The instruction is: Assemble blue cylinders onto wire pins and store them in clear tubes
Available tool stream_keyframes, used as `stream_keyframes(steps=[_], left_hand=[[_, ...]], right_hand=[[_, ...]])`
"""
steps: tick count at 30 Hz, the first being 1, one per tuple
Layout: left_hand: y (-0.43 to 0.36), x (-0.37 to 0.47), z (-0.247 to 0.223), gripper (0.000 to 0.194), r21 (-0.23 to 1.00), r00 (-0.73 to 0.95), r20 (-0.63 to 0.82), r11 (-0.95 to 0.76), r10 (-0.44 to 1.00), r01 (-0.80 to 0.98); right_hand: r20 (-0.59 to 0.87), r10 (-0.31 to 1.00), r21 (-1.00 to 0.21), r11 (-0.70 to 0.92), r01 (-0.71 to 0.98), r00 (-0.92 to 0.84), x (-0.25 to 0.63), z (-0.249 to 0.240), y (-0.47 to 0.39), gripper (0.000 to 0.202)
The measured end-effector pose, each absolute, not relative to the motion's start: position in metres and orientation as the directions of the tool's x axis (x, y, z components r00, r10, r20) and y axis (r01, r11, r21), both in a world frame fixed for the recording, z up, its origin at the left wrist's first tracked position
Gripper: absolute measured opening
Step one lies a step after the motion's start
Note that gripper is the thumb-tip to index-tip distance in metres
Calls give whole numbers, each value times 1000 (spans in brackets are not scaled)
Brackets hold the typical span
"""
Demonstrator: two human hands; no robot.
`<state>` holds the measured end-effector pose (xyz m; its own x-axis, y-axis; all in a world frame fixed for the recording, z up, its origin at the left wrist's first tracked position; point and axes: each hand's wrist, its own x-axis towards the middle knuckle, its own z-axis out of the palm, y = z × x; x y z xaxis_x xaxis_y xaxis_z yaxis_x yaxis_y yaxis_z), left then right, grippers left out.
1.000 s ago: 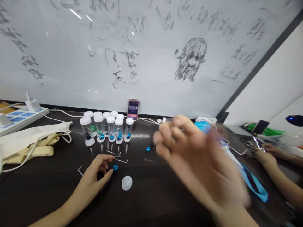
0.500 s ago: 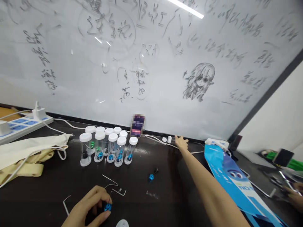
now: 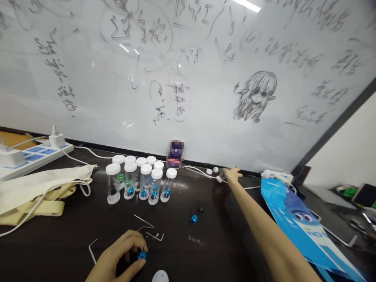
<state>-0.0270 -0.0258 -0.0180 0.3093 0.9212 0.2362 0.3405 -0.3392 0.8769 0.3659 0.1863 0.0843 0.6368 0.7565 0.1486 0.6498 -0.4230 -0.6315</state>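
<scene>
My left hand [image 3: 125,254] is closed in a pinch on a small blue metal part [image 3: 142,255] with a thin dark pin standing out of its top, low over the front of the table. At the far edge by the whiteboard, my outstretched right hand [image 3: 233,174] has a small white cap [image 3: 219,179] at its thumb-side fingertips, which look closed on it, while its other fingers spread rightward. Two more white caps [image 3: 209,171] lie just left of it. A second blue part [image 3: 194,219] and a small black piece [image 3: 200,210] rest mid-table.
Several clear tubes with white lids [image 3: 146,182] stand together at the back left. Bent metal hex keys [image 3: 155,236] lie beyond my left hand. A clear round lid [image 3: 160,276] sits at the front edge. Cloth [image 3: 44,182], a power strip [image 3: 35,152] and a blue bag [image 3: 293,223] flank the table.
The view has shifted, so everything sits slightly farther right. A white cap has come into sight at my right fingertips. My left hand keeps its pinch on the blue metal part.
</scene>
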Motion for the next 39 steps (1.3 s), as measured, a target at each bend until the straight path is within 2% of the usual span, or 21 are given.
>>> stream_keyframes(steps=[4, 7, 10, 13, 16, 20, 23, 25, 26, 27, 29, 32, 35, 37, 39], left_hand=[[-23, -30, -26, 9, 865, 331, 217, -338, 918, 371], [-24, -30, -28, 9, 855, 309, 206, -324, 929, 404], [-27, -28, -24, 10, 865, 268, 195, -294, 943, 406], [-30, -25, -16, 10, 887, 239, 187, -269, 953, 376], [-32, -25, -9, 9, 913, 238, 181, -253, 954, 321], [-35, -26, -1, 6, 955, 249, 178, -228, 952, 188], [-37, -27, 4, 11, 971, 253, 216, -234, 943, 46], [-38, -26, 6, 15, 972, 291, 233, -227, 928, -54], [-39, -25, 6, 17, 971, 318, 239, -217, 917, -103], [-39, -24, 6, 19, 968, 350, 243, -202, 905, -150], [-41, -21, 4, 22, 962, 415, 230, -140, 880, -236], [-43, -17, 2, 29, 939, 528, 157, 41, 834, -343], [-40, -13, 10, 31, 905, 630, 95, 198, 770, -378], [-33, -7, 24, 32, 930, 637, 129, 130, 760, -344], [-20, 7, 41, 33, 963, 523, 237, -128, 819, -236]], right_hand=[[288, 852, -835, 0, 550, 438, 331, 76, 165, 31], [378, 905, -873, 279, 401, 194, 288, 56, 143, 30], [403, 915, -879, 395, 266, -28, 247, 35, 122, 33], [398, 906, -887, 420, 191, -147, 226, 24, 110, 37], [397, 903, -886, 423, 189, -162, 225, 24, 107, 41], [467, 884, -853, 453, 260, -8, 234, 40, 90, 55], [522, 850, -821, 478, 313, 70, 227, 63, 55, 36], [495, 866, -810, 489, 323, -69, 215, 79, 27, 25], [429, 865, -807, 497, 319, -262, 208, 86, 14, 25], [365, 838, -826, 493, 274, -406, 200, 91, 3, 26], [244, 792, -909, 388, 153, -559, 188, 97, -14, 24], [162, 766, -974, 224, 23, -622, 179, 96, -23, 13], [173, 756, -985, 146, -94, -631, 184, 97, -20, 6], [208, 767, -978, 172, -118, -607, 193, 104, -18, 8], [238, 785, -966, 252, -57, -572, 203, 116, -20, 10]])
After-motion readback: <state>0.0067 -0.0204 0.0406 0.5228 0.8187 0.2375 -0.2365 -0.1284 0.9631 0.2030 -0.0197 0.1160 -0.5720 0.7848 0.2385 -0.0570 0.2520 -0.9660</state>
